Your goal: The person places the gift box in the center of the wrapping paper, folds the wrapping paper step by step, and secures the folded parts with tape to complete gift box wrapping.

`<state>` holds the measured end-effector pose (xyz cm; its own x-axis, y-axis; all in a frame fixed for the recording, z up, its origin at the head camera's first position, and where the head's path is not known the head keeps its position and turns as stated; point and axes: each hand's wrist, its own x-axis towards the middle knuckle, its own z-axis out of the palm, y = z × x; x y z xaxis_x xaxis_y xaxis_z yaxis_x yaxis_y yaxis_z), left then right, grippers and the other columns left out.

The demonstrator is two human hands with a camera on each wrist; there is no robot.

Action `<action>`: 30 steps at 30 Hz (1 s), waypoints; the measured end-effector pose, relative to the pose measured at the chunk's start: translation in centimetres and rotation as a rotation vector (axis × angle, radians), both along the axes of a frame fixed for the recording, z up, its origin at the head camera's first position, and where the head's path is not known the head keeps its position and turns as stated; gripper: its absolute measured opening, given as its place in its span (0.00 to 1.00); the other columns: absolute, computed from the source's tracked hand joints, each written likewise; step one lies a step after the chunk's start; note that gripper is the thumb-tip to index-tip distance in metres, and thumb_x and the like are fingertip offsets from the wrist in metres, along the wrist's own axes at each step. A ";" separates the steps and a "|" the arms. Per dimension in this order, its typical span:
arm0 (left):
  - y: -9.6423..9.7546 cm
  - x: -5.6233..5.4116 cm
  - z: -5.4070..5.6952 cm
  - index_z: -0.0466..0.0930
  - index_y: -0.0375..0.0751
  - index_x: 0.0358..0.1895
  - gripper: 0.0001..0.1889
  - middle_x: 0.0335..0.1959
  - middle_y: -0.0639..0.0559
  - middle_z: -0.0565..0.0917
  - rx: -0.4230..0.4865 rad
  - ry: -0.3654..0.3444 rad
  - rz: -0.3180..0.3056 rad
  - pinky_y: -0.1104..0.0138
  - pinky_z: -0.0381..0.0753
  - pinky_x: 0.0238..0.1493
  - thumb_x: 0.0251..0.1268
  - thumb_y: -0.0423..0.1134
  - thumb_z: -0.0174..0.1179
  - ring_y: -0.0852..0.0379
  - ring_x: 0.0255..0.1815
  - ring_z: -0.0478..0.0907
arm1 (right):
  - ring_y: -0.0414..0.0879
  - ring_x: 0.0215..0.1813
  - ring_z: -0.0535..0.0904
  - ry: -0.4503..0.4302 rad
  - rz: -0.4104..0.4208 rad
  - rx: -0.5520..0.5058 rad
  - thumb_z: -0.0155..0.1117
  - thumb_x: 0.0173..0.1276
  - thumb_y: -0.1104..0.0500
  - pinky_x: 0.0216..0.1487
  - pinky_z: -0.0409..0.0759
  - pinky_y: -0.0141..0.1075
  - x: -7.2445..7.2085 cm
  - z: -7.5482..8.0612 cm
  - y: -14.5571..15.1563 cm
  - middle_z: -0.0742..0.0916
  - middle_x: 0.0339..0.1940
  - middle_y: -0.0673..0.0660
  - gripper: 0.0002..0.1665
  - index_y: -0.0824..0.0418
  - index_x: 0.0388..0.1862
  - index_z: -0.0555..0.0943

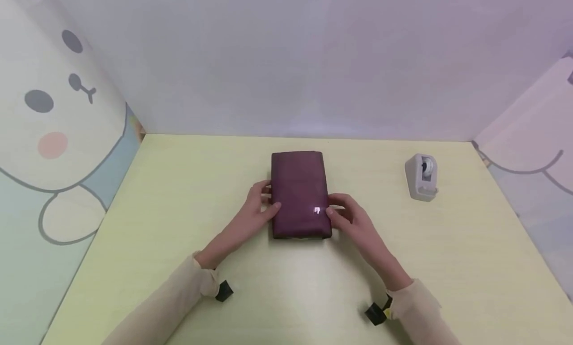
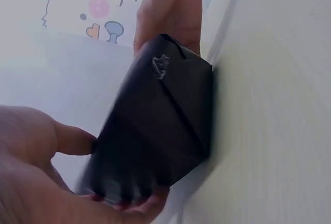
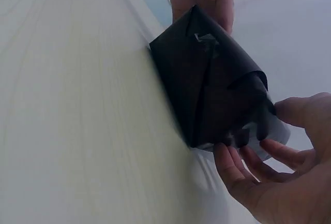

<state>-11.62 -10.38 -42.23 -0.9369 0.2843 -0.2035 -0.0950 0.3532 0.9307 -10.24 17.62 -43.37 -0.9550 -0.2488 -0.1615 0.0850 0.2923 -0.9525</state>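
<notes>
Left hand (image 1: 250, 213) and right hand (image 1: 358, 225) are gripping a purple package (image 1: 299, 193).
They are holding its opposite long sides near the middle of the table (image 1: 201, 171); a tape dispenser (image 1: 416, 183) is standing well apart, to the right.

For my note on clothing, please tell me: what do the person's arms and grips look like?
The left sleeve and right sleeve are long and pale beige. A small black block shows at the left one's end; a second black block, with a yellow patch beside it, at the right one's. The left grip and right grip are bare.
</notes>
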 end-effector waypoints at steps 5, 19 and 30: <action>-0.1 1.8 0.3 0.46 0.46 0.80 0.39 0.77 0.47 0.56 0.155 0.098 0.008 0.47 0.75 0.71 0.74 0.31 0.60 0.44 0.75 0.63 | 0.54 0.71 0.78 0.084 0.026 -0.024 0.64 0.77 0.60 0.62 0.82 0.29 1.4 0.7 0.3 0.76 0.73 0.54 0.27 0.54 0.71 0.70; -0.6 7.8 -0.2 0.35 0.62 0.84 0.63 0.82 0.59 0.53 0.103 0.319 -0.154 0.39 0.66 0.76 0.57 0.32 0.76 0.54 0.82 0.52 | 0.38 0.69 0.75 0.291 0.117 -0.073 0.73 0.62 0.75 0.64 0.83 0.33 7.3 0.6 0.6 0.77 0.66 0.53 0.37 0.56 0.66 0.70; 1.1 8.0 0.3 0.43 0.66 0.82 0.47 0.78 0.58 0.63 0.386 0.177 -0.023 0.37 0.57 0.77 0.70 0.40 0.65 0.51 0.80 0.57 | 0.40 0.78 0.66 0.334 0.115 -0.037 0.77 0.61 0.69 0.74 0.68 0.24 7.1 3.1 -0.5 0.68 0.79 0.52 0.63 0.51 0.85 0.48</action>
